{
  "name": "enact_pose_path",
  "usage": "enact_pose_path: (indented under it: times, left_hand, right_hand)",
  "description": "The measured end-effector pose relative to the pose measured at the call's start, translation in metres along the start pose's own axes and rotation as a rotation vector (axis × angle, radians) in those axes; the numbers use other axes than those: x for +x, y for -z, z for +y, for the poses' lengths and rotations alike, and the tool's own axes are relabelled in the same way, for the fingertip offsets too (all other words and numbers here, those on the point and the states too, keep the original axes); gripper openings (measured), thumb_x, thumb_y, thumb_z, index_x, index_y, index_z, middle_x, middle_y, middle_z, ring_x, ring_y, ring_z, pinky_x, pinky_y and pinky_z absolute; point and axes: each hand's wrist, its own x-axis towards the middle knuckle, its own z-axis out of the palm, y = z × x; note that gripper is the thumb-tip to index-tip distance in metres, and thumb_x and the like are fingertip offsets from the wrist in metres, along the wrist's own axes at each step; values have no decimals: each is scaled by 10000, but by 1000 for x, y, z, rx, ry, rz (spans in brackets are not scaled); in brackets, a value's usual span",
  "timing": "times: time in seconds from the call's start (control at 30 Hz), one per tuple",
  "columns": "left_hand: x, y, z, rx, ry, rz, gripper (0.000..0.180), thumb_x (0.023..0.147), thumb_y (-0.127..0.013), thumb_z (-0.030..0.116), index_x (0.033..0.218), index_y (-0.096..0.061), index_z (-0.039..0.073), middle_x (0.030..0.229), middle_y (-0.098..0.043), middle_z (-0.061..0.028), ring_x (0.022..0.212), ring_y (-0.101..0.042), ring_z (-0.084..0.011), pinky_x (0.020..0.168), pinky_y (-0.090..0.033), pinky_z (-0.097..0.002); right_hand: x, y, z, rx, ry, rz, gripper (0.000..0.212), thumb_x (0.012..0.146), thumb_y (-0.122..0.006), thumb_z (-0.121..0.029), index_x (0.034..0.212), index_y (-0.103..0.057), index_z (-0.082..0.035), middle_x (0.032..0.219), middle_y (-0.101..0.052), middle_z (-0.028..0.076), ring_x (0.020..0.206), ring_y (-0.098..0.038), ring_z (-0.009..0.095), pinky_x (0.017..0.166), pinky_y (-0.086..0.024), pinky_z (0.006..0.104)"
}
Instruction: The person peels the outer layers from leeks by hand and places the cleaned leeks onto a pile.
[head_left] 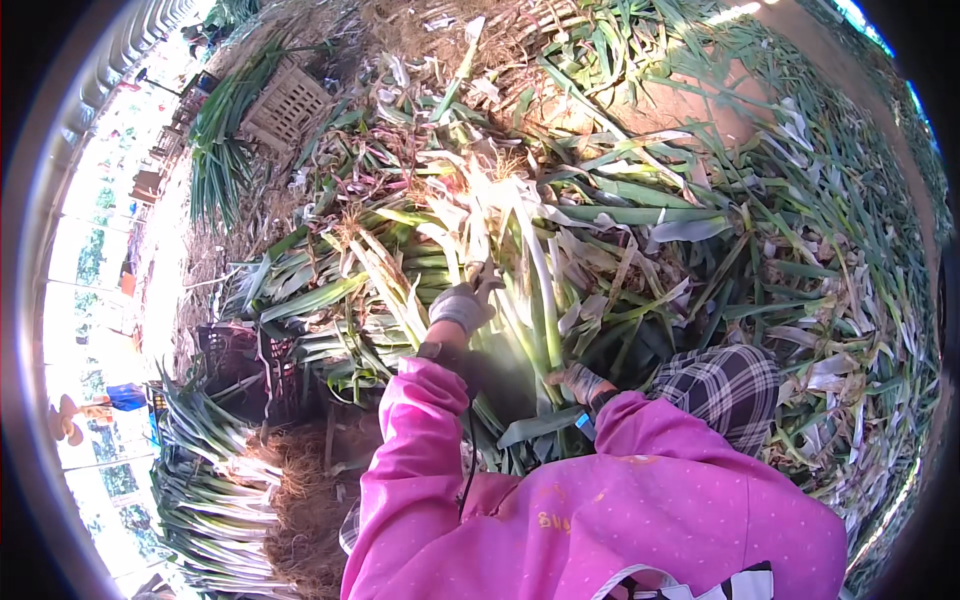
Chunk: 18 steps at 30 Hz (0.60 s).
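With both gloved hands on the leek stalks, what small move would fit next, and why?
Probably the left hand pulls its leek stalk free of the pile: it grips the pale stalk, while the right hand rests lower among the leaves.

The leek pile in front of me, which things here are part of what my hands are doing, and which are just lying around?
In hand:
- left hand, gloved, gripping leek stalks
- right hand, low among the same stalks

Lying about:
- woven basket
- dark crate
- stacked leek bundles
- loose leaves
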Motion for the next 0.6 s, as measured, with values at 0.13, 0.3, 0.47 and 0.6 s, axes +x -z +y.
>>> enact_pose_path:
  times: [0.13,0.3,0.47,0.6]
  left_hand:
    - [-18,23,35,84,-186,-57,412,765,-419,307,1176,-441,322,1159,-502,-112,982,-534,-312,837,-430,-401]
    - [-14,42,47,89,-115,-67,414,784,-392,254,1176,-426,383,1317,-355,-39,1039,-504,-291,865,-425,-396]
    - [-7,53,62,38,-63,-52,502,735,-482,354,1223,-399,271,1113,-536,-152,988,-543,-295,838,-431,-388]
    - [5,37,35,77,-44,-78,485,722,-493,399,1135,-507,145,1002,-584,-168,942,-566,-291,818,-436,-374]
  right_hand:
    - [-17,11,-14,74,-2,7,321,616,-687,-191,893,-638,-37,771,-610,58,689,-536,186,697,-401,312]
    - [-20,2,-13,9,19,38,307,617,-689,-190,880,-640,-39,749,-609,56,684,-540,187,686,-406,314]
    - [-15,9,-5,36,-14,13,313,616,-685,-207,875,-639,-38,778,-612,64,736,-543,193,718,-399,315]
    - [-34,-4,-33,20,-18,1,360,591,-687,-196,915,-627,-52,855,-604,66,812,-525,195,764,-379,307]
